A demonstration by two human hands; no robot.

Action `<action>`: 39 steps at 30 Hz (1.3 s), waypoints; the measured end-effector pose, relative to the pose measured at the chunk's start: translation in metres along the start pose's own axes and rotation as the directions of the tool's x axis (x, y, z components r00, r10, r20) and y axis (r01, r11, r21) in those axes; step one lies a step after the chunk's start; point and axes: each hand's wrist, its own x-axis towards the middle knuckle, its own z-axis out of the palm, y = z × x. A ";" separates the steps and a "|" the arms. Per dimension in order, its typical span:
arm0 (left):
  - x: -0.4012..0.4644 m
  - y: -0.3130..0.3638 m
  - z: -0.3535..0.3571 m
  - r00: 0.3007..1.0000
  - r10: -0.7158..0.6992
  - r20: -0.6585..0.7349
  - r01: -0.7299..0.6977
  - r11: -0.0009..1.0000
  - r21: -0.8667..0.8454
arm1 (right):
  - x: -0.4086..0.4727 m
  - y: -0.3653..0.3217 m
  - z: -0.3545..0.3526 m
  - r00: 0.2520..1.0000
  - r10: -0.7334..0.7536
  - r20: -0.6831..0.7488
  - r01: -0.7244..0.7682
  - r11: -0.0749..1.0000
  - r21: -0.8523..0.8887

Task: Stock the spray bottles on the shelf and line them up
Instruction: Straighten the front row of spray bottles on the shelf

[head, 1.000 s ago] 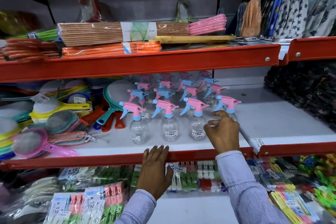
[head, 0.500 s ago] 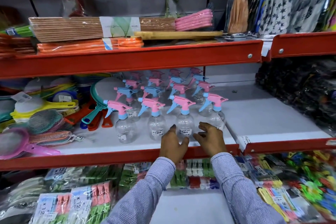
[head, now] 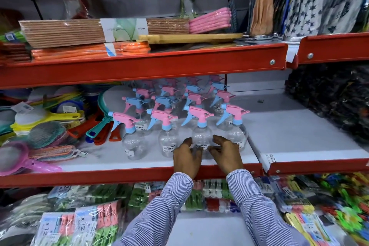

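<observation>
Several clear spray bottles with pink and blue trigger heads stand in rows on the white middle shelf (head: pixel 99 158). The front row holds several bottles side by side. My left hand (head: pixel 186 156) and my right hand (head: pixel 225 153) cup the third front-row bottle (head: pixel 201 136) from either side at its base, fingers curved and touching it. The front-left bottle (head: pixel 132 140), the second bottle (head: pixel 166 140) and the front-right bottle (head: pixel 236 134) stand free. Rows behind are partly hidden by the upper shelf.
Plastic strainers and paddles (head: pixel 40 126) crowd the shelf's left part. The shelf to the right (head: pixel 289 136) is bare white, with dark goods (head: pixel 339 102) further right. A red upper shelf beam (head: pixel 139 66) overhangs. Packs of clothes pegs (head: pixel 79 225) lie below.
My left hand rose from the shelf's front edge to the bottles; my right hand shifted left from the front-right bottle. Both now close around the third front bottle.
</observation>
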 end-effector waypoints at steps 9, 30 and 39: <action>-0.003 0.004 -0.001 1.000 0.013 -0.017 -0.013 1.000 -0.012 | 0.000 0.005 0.002 0.998 0.016 -0.053 -0.019 0.997 -0.070; 0.009 -0.062 -0.088 0.995 -0.098 0.024 0.099 0.994 -0.042 | -0.021 -0.060 0.094 0.999 -0.040 -0.006 0.039 0.995 -0.091; 0.011 -0.069 -0.085 0.999 -0.051 0.008 0.052 0.995 -0.085 | -0.019 -0.057 0.096 0.998 -0.049 -0.030 0.047 0.996 -0.079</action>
